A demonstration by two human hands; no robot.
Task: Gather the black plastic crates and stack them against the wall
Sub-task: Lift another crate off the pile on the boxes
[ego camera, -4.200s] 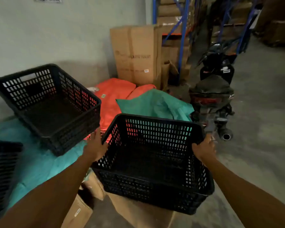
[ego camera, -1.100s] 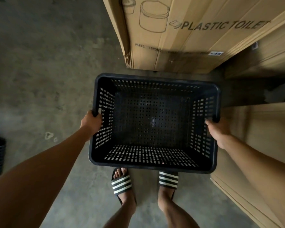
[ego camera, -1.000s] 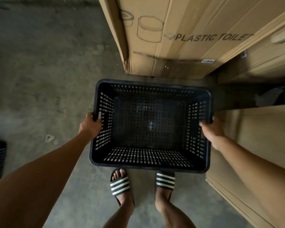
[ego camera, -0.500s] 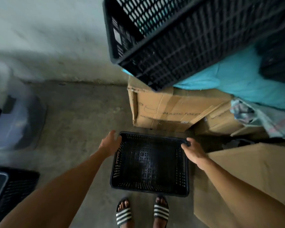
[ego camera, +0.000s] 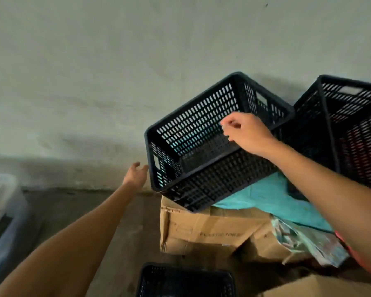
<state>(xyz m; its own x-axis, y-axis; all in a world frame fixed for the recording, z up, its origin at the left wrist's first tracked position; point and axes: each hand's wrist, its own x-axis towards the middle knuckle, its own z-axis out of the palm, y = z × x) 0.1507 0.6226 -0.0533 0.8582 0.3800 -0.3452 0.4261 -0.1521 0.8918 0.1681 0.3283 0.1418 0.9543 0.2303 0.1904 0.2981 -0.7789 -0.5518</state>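
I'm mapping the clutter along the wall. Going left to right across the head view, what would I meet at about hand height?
Left hand → tilted black crate → right hand → second black crate.

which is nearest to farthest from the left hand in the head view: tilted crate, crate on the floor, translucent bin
From the left hand:
1. Tilted crate, just right of the fingertips, on the cardboard box.
2. Crate on the floor, below, at the bottom edge.
3. Translucent bin, far left edge.

matt plastic crate (ego camera: 204,146), creased cardboard box (ego camera: 201,232)
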